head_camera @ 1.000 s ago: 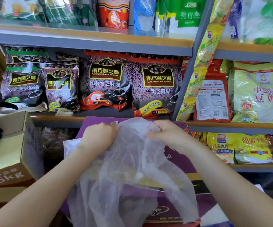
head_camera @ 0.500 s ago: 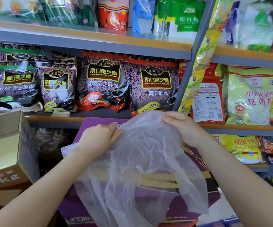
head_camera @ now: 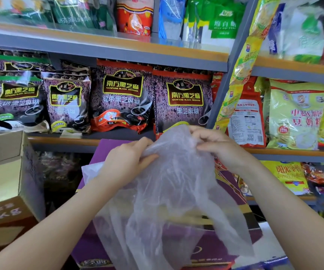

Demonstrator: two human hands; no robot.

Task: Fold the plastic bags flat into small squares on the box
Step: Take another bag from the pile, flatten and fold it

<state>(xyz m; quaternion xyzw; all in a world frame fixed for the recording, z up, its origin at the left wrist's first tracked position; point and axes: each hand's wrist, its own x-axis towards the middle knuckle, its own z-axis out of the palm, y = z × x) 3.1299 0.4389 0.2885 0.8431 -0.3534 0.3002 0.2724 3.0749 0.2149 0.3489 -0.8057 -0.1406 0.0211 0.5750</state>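
Both hands pinch the top edge of one translucent plastic bag [head_camera: 169, 191], held up off the purple box [head_camera: 106, 149]. The left hand [head_camera: 127, 162] has its grip clamped on the bag's top edge at about 10 o'clock from the bag's middle; the right hand [head_camera: 221, 147] has its grip clamped on the same edge at about 1 o'clock, slightly higher and farther from the person. The bag hangs from both grips toward 6 o'clock, long axis running 12 to 6, crumpled, its lower part draped over the box top and spilling off the near edge. Another pale sheet [head_camera: 90, 170] pokes out at 9 o'clock behind the left wrist. Judgement: the bag still needs laying flat on the box; both hands look equally placed to lower it.
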